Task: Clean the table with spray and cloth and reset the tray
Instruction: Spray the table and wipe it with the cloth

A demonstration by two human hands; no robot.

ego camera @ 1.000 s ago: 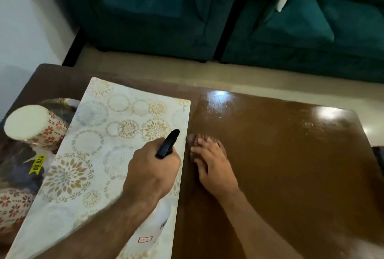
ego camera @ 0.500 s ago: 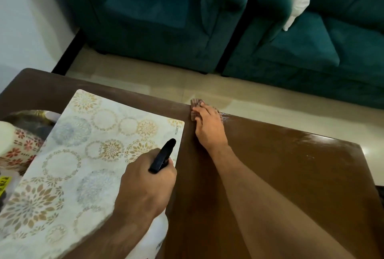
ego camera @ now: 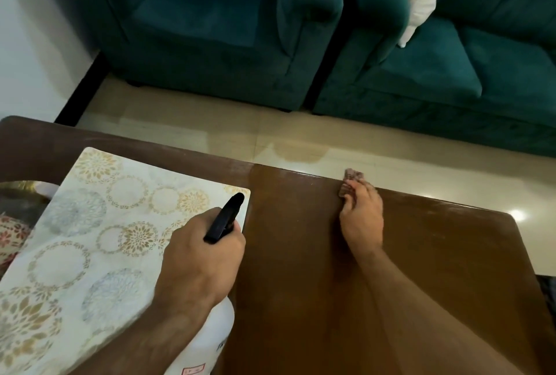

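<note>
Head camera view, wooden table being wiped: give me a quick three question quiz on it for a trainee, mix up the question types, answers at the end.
1. True or false: the left hand grips the white spray bottle with the black nozzle.
2. Where is the right hand pressing the small brown cloth? A) the far edge of the glossy brown wooden table B) the table's middle C) the floral patterned rectangular tray
3. Fill in: beyond the table stand ____-coloured velvet sofas.

Key: 1 true; 2 A; 3 teal.
</note>
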